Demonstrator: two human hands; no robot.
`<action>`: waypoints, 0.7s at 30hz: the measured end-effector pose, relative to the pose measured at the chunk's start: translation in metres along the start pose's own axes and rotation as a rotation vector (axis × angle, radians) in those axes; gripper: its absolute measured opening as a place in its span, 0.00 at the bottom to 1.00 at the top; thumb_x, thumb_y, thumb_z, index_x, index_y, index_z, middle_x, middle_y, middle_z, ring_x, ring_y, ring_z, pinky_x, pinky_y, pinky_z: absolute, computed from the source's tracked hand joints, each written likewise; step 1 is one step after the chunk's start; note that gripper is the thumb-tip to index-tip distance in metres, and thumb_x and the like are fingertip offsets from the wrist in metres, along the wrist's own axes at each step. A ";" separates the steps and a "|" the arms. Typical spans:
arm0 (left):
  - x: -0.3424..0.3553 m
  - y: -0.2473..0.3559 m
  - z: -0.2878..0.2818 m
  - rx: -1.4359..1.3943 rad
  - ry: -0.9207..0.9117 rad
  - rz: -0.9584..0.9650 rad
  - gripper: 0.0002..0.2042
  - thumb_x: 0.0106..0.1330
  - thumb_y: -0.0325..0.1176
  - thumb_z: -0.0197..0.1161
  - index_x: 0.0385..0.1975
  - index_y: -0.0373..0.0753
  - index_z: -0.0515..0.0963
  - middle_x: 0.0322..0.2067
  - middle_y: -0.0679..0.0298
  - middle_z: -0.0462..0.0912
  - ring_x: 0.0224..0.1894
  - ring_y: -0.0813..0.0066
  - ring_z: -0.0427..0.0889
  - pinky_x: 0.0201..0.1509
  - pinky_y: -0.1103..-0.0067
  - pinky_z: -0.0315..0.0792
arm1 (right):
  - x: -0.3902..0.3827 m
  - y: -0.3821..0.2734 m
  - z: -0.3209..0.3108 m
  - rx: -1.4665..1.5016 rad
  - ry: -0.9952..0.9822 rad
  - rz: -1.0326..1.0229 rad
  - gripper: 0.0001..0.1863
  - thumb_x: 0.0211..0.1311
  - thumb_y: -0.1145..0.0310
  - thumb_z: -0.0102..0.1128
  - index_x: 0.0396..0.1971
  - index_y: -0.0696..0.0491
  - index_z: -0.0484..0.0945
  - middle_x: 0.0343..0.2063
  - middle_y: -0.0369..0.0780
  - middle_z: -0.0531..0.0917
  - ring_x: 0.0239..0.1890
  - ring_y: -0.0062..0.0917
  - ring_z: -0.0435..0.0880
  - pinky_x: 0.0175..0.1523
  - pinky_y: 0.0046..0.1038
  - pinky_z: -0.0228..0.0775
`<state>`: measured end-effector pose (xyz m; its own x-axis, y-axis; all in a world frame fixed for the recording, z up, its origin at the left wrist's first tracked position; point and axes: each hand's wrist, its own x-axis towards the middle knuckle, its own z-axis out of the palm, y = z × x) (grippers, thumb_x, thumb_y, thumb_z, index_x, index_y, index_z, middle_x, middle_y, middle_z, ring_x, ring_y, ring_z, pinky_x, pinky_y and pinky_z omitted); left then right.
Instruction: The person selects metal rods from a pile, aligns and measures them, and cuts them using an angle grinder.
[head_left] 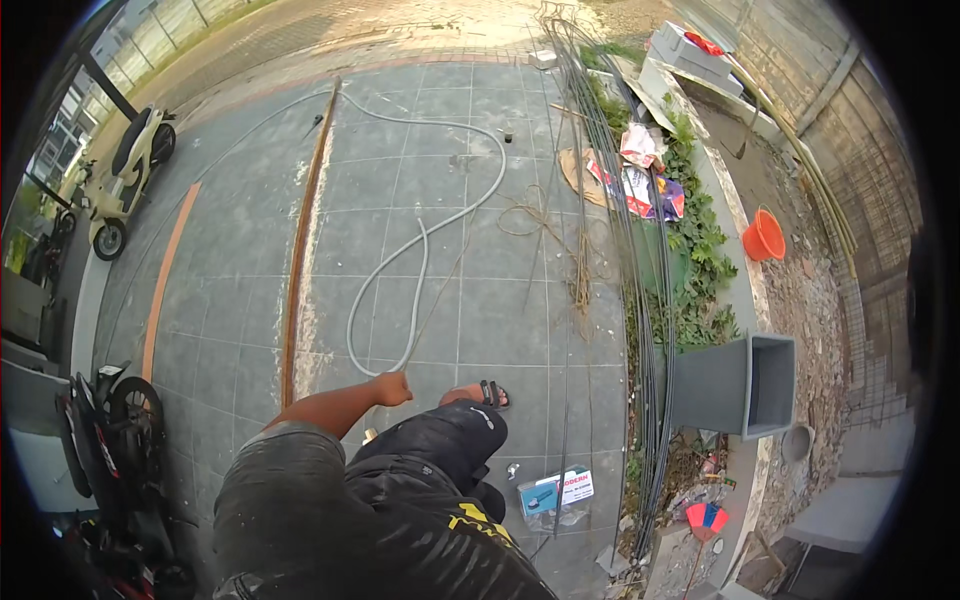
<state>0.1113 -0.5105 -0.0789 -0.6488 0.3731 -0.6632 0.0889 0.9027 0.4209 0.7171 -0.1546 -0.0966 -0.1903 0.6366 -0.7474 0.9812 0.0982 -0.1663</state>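
My left hand (393,388) is closed in a fist in front of my body, above the grey tiled floor. Just beyond it lies the bottom bend of a grey hose (352,330), which loops across the tiles. A thin line (443,282) runs over the floor from near the fist. Whether the fist grips this line, the hose or something else is hidden. My right hand does not show. By my sandalled foot (490,394), toward the right, lies a teal and white cardboard box (556,493) with a power tool pictured on it.
Long dark metal rods (640,290) lie along the right, beside weeds (700,270) and a grey tub (735,388). An orange bucket (764,236) stands beyond the low wall. A rusty metal bar (303,250) crosses the tiles. Motorbikes (130,180) are parked at left.
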 end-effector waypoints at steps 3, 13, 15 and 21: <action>-0.094 -0.013 0.020 -0.254 -0.088 -0.066 0.17 0.57 0.45 0.65 0.30 0.35 0.86 0.34 0.45 0.86 0.41 0.48 0.85 0.47 0.64 0.77 | 0.047 -0.012 -0.098 -0.076 0.127 -0.146 0.16 0.59 0.61 0.64 0.39 0.58 0.77 0.32 0.45 0.80 0.35 0.35 0.79 0.43 0.38 0.72; -0.301 -0.044 0.007 -0.936 -0.363 -0.522 0.17 0.62 0.31 0.61 0.47 0.27 0.79 0.45 0.49 0.84 0.42 0.61 0.87 0.45 0.73 0.83 | 0.104 -0.263 -0.176 -0.067 0.450 -0.544 0.15 0.65 0.62 0.62 0.40 0.60 0.77 0.29 0.43 0.81 0.29 0.25 0.77 0.36 0.31 0.71; -0.335 -0.012 -0.049 -0.960 -0.386 -0.551 0.22 0.59 0.25 0.61 0.54 0.27 0.74 0.45 0.49 0.84 0.41 0.61 0.88 0.44 0.72 0.84 | 0.087 -0.332 -0.121 0.082 0.120 -0.650 0.17 0.64 0.63 0.64 0.43 0.61 0.77 0.31 0.44 0.82 0.29 0.26 0.79 0.35 0.31 0.72; -0.357 -0.031 -0.082 -1.150 -0.459 -0.392 0.17 0.59 0.23 0.59 0.50 0.29 0.72 0.38 0.52 0.84 0.34 0.64 0.87 0.37 0.74 0.82 | -0.002 -0.494 -0.011 -0.262 -0.502 -0.782 0.19 0.65 0.61 0.64 0.48 0.59 0.77 0.33 0.42 0.83 0.30 0.25 0.82 0.33 0.27 0.72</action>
<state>0.2787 -0.6893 0.1954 -0.1463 0.3731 -0.9162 -0.8909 0.3529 0.2859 0.2330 -0.1957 -0.0057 -0.7253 -0.0767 -0.6842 0.5352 0.5623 -0.6304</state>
